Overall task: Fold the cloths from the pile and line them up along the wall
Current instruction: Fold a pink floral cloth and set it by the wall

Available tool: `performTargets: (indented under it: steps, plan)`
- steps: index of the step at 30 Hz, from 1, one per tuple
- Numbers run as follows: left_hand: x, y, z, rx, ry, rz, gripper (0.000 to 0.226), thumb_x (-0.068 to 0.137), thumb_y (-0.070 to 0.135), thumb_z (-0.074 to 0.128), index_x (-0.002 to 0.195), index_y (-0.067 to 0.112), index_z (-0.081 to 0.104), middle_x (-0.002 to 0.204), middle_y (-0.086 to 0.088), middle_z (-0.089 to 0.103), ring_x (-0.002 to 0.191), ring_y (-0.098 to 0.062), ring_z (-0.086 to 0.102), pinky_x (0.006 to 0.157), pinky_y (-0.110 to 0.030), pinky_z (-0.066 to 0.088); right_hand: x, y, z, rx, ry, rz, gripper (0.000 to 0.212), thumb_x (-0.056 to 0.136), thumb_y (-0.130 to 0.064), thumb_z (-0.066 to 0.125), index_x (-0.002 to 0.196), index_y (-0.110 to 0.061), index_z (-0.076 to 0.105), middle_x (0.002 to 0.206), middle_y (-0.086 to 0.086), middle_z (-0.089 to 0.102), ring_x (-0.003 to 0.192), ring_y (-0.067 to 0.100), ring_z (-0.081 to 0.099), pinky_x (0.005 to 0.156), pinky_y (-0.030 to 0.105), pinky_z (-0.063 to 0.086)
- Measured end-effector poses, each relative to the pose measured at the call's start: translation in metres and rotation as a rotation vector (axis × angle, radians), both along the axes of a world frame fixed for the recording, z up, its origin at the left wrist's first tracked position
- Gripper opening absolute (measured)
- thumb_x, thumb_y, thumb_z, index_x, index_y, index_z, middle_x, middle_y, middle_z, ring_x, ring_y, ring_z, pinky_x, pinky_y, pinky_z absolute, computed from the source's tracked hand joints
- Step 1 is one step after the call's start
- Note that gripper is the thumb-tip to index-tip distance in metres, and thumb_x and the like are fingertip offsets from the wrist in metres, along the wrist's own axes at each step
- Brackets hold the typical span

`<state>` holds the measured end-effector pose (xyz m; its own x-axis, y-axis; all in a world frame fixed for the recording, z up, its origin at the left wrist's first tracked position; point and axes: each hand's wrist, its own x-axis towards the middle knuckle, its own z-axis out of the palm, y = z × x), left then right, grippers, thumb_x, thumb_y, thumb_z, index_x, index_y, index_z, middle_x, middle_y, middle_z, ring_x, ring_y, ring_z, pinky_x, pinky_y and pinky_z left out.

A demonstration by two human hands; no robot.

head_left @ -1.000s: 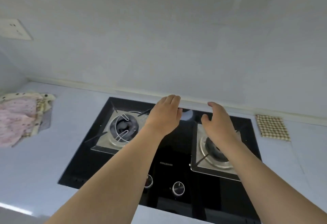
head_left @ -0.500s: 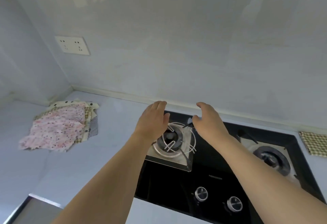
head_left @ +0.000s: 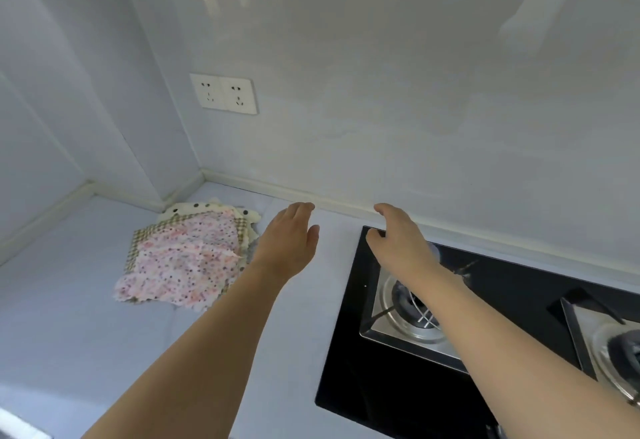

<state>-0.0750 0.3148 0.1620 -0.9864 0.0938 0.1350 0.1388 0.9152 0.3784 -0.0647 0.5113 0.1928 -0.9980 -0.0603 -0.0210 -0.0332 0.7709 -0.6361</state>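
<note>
A pile of cloths [head_left: 183, 265] lies in the left corner of the pale counter, near the wall. A pink flowered cloth is on top, with checked and dotted cloths showing under its edges. My left hand [head_left: 289, 239] hovers just right of the pile, fingers apart and empty. My right hand [head_left: 398, 241] is stretched over the back left corner of the black hob, also empty with its fingers apart. Both hands are close to the wall's base strip [head_left: 339, 204].
A black glass gas hob [head_left: 349, 352] with two steel burners fills the right side. A double wall socket [head_left: 224, 93] sits above the corner. Bare counter [head_left: 69, 334] lies in front of the pile.
The view and both hands have swung left, from over the hob toward the pile. The folded checked cloth at the right has gone out of view.
</note>
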Motion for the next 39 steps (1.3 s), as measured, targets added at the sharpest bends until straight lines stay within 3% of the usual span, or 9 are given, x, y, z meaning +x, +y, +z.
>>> performTargets:
  steps: [4,10,15,21,25,29,31,35,39]
  plan:
    - [0.003,-0.052,-0.012,-0.015,-0.042,0.018,0.045,0.1,0.026,0.043,0.143,0.012,0.039,0.146,-0.004,0.042,0.133,-0.024,0.04,0.108,-0.036,0.033,-0.013,-0.042,-0.012,-0.058,-0.022,0.024,0.053,0.095,-0.019,0.046,0.147,-0.013,0.033,0.151,0.003,0.035,0.137,0.019,0.035,0.113,0.033,0.029]
    - [-0.009,-0.158,-0.016,0.006,-0.088,0.09,0.045,0.101,0.026,0.04,0.144,0.014,0.037,0.149,-0.004,0.04,0.135,-0.023,0.037,0.108,-0.035,0.032,-0.031,-0.138,-0.022,-0.038,-0.047,0.108,0.052,0.096,-0.019,0.045,0.146,-0.015,0.033,0.151,0.001,0.034,0.136,0.017,0.036,0.11,0.03,0.03]
    - [-0.02,-0.234,-0.045,0.009,-0.313,0.088,0.042,0.101,0.024,0.04,0.142,0.021,0.042,0.147,0.002,0.042,0.128,-0.018,0.048,0.102,-0.03,0.039,-0.042,-0.21,-0.053,0.012,-0.103,0.182,0.053,0.097,-0.021,0.045,0.148,-0.016,0.031,0.154,0.001,0.032,0.14,0.017,0.032,0.114,0.033,0.028]
    - [-0.019,-0.278,-0.091,0.045,-0.424,0.081,0.032,0.098,0.021,0.046,0.127,0.027,0.056,0.119,0.011,0.052,0.112,-0.014,0.056,0.087,-0.022,0.047,-0.048,-0.261,-0.106,0.106,-0.142,0.313,0.042,0.095,-0.019,0.046,0.137,-0.013,0.043,0.138,0.008,0.047,0.124,0.024,0.047,0.102,0.034,0.039]
    - [-0.023,-0.289,-0.131,-0.005,-0.385,0.047,0.022,0.095,0.021,0.049,0.113,0.024,0.059,0.111,0.007,0.055,0.098,-0.013,0.055,0.071,-0.016,0.043,-0.056,-0.276,-0.159,0.094,-0.043,0.366,0.04,0.097,-0.024,0.046,0.136,-0.018,0.044,0.136,0.002,0.048,0.124,0.019,0.047,0.103,0.031,0.039]
    - [-0.017,-0.297,-0.179,-0.038,-0.256,-0.002,0.02,0.091,0.031,0.054,0.111,0.026,0.056,0.111,0.009,0.053,0.104,-0.012,0.049,0.087,-0.025,0.044,-0.067,-0.273,-0.209,0.075,0.041,0.37,0.031,0.095,-0.022,0.05,0.126,-0.02,0.048,0.124,-0.001,0.052,0.109,0.016,0.049,0.094,0.03,0.042]
    - [-0.012,-0.301,-0.196,0.005,-0.19,-0.009,0.02,0.089,0.038,0.057,0.108,0.033,0.052,0.111,0.016,0.048,0.103,-0.009,0.044,0.087,-0.026,0.041,-0.075,-0.27,-0.223,0.03,0.106,0.311,0.022,0.094,-0.025,0.053,0.115,-0.019,0.055,0.113,0.0,0.055,0.101,0.016,0.052,0.089,0.032,0.045]
    - [0.005,-0.299,-0.218,0.04,-0.045,-0.033,0.032,0.089,0.047,0.059,0.116,0.035,0.047,0.119,0.02,0.041,0.106,-0.007,0.037,0.089,-0.026,0.033,-0.076,-0.281,-0.231,-0.155,0.16,0.197,0.008,0.093,-0.02,0.056,0.09,-0.016,0.063,0.093,0.0,0.061,0.075,0.012,0.057,0.059,0.022,0.041]
    - [0.022,-0.299,-0.226,0.038,0.026,-0.057,0.04,0.093,0.042,0.053,0.129,0.029,0.043,0.131,0.014,0.041,0.116,-0.01,0.035,0.095,-0.025,0.03,-0.055,-0.295,-0.224,-0.207,0.226,0.133,0.012,0.092,-0.017,0.053,0.088,-0.013,0.063,0.09,-0.002,0.064,0.076,0.013,0.058,0.064,0.024,0.047]
